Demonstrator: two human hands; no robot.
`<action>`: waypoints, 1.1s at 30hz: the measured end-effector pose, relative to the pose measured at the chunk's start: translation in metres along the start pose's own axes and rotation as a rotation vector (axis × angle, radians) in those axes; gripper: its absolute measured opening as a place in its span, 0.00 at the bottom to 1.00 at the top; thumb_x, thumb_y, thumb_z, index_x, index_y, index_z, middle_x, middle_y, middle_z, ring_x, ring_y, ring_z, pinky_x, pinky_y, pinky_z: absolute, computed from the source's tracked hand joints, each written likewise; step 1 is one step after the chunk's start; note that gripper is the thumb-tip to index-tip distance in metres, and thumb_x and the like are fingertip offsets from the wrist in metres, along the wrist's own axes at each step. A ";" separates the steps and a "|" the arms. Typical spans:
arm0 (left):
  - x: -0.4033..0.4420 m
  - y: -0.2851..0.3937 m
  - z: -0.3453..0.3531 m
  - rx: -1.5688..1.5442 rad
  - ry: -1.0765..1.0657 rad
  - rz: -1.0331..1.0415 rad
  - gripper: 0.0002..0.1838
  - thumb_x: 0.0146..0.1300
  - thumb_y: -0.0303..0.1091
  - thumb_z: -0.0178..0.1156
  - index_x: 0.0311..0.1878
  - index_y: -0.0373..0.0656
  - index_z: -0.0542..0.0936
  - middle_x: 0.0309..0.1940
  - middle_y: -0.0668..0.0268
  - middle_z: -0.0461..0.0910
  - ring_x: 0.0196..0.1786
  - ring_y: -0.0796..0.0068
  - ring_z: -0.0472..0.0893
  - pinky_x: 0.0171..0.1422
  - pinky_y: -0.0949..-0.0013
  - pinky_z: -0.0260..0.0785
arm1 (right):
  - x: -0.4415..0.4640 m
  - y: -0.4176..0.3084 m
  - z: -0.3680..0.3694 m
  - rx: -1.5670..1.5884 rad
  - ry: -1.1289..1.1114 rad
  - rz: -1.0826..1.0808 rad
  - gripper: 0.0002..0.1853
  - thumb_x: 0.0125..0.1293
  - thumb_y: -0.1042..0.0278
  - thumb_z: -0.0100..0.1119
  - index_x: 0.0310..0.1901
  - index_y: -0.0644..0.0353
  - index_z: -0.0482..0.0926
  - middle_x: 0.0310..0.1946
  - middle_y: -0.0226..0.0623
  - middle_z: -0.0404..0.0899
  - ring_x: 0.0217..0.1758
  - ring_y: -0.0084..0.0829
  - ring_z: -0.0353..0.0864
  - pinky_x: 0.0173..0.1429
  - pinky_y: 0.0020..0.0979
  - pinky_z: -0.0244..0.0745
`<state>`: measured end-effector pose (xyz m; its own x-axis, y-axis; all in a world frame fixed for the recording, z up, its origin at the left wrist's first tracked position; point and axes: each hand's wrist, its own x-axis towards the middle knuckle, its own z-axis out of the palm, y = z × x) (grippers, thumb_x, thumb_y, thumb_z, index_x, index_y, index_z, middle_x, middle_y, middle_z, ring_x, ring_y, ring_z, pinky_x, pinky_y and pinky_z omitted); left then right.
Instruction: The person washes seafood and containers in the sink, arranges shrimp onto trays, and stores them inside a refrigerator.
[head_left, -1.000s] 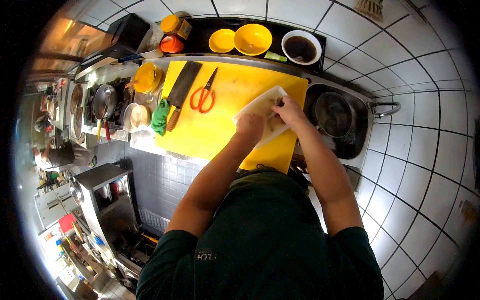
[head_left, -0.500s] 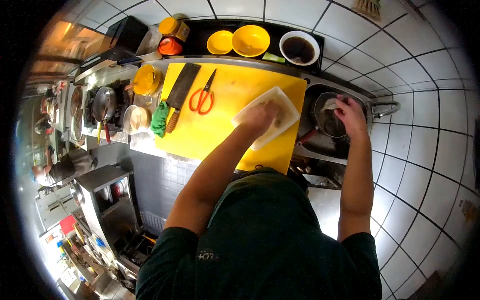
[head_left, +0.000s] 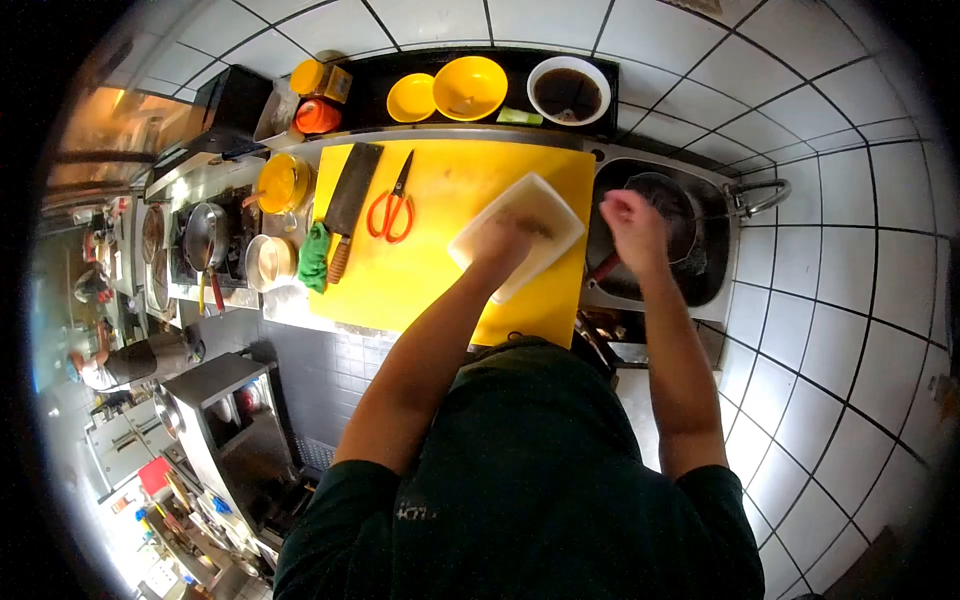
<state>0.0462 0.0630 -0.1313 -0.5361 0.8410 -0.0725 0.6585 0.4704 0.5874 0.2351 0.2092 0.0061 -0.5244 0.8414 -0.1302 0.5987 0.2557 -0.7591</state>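
Observation:
My left hand [head_left: 505, 248] reaches into a white rectangular tub [head_left: 560, 222] on the yellow cutting board [head_left: 465, 185]. Its fingers are hidden among brownish, wet-looking contents, so their grip does not show. Over the left side of the sink, my right hand [head_left: 637, 228] is raised with its fingers curled together, a little blurred. Whatever it may hold is not clear. Behind it a round dark pan [head_left: 675, 205] with a red-brown handle [head_left: 603, 268] sits in the sink.
A cleaver [head_left: 352, 190] and red-handled scissors [head_left: 390, 213] lie on the board beside a green cloth [head_left: 314, 257]. Yellow bowls [head_left: 470, 88] and a white bowl of dark liquid [head_left: 568, 90] line the back ledge. A tap [head_left: 757, 197] juts over the sink [head_left: 715, 285]. Another person [head_left: 125, 365] stands far left.
My right hand has moved left from over the pan toward the tub; the pale piece it held no longer shows. My left hand stays in the tub. The view has shifted slightly.

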 end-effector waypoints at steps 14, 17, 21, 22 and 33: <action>-0.024 0.030 -0.070 -0.644 -0.390 -0.550 0.10 0.62 0.27 0.64 0.43 0.29 0.81 0.28 0.56 0.83 0.24 0.67 0.82 0.26 0.64 0.76 | 0.032 -0.010 0.155 -0.127 -0.441 0.308 0.20 0.66 0.59 0.63 0.52 0.64 0.83 0.47 0.48 0.86 0.46 0.43 0.86 0.49 0.42 0.78; -0.024 0.016 -0.054 -0.828 -0.298 -0.567 0.11 0.63 0.29 0.66 0.44 0.31 0.81 0.30 0.58 0.83 0.27 0.69 0.81 0.28 0.67 0.75 | 0.040 0.018 0.165 0.072 -0.467 0.364 0.19 0.65 0.63 0.62 0.54 0.65 0.81 0.45 0.44 0.86 0.43 0.39 0.85 0.47 0.41 0.78; -0.024 0.014 -0.053 -0.884 -0.198 -0.616 0.10 0.65 0.30 0.63 0.45 0.34 0.82 0.30 0.59 0.82 0.27 0.69 0.81 0.27 0.66 0.73 | 0.046 0.024 0.163 0.133 -0.476 0.393 0.14 0.65 0.66 0.61 0.48 0.65 0.82 0.40 0.41 0.85 0.40 0.35 0.84 0.43 0.39 0.78; -0.023 0.014 -0.053 -0.920 -0.175 -0.644 0.09 0.65 0.30 0.61 0.44 0.35 0.82 0.28 0.60 0.82 0.26 0.70 0.80 0.27 0.67 0.72 | 0.046 0.021 0.160 0.135 -0.472 0.405 0.13 0.65 0.67 0.61 0.47 0.65 0.82 0.39 0.40 0.84 0.38 0.34 0.84 0.42 0.39 0.77; -0.016 0.011 -0.045 -1.131 -0.148 -0.819 0.08 0.69 0.31 0.58 0.45 0.40 0.83 0.31 0.66 0.82 0.30 0.71 0.80 0.32 0.66 0.67 | 0.042 0.002 0.150 0.453 -0.454 0.541 0.11 0.64 0.69 0.60 0.44 0.66 0.83 0.35 0.39 0.83 0.31 0.33 0.81 0.37 0.34 0.77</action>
<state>0.0383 0.0426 -0.0880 -0.4497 0.4899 -0.7468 -0.6232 0.4269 0.6553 0.1231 0.1739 -0.0966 -0.4853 0.4949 -0.7208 0.5878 -0.4256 -0.6880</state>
